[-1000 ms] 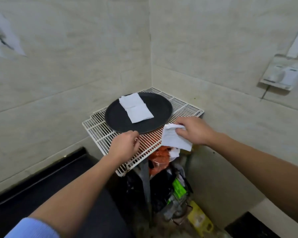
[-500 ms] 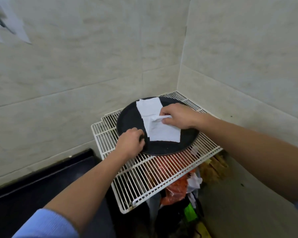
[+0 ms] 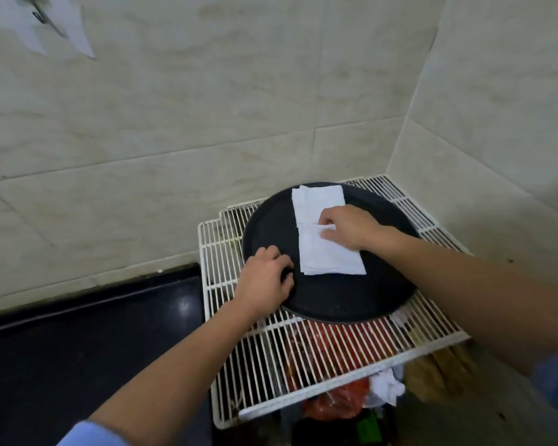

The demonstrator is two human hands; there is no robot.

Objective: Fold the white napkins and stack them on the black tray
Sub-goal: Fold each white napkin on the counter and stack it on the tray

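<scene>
white wire rack [image 3: 303, 349] beneath black tray [image 3: 335, 300], two folded white napkins [image 3: 316, 204] end to end across tray's middle, right hand [image 3: 348, 226] over tray's centre pinching near napkin [image 3: 329, 259] edge, left hand [image 3: 264, 284] fingers curled gripping tray's left rim

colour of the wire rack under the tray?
White. The head view shows the wire rack clearly, with the black tray sitting on it.
</scene>
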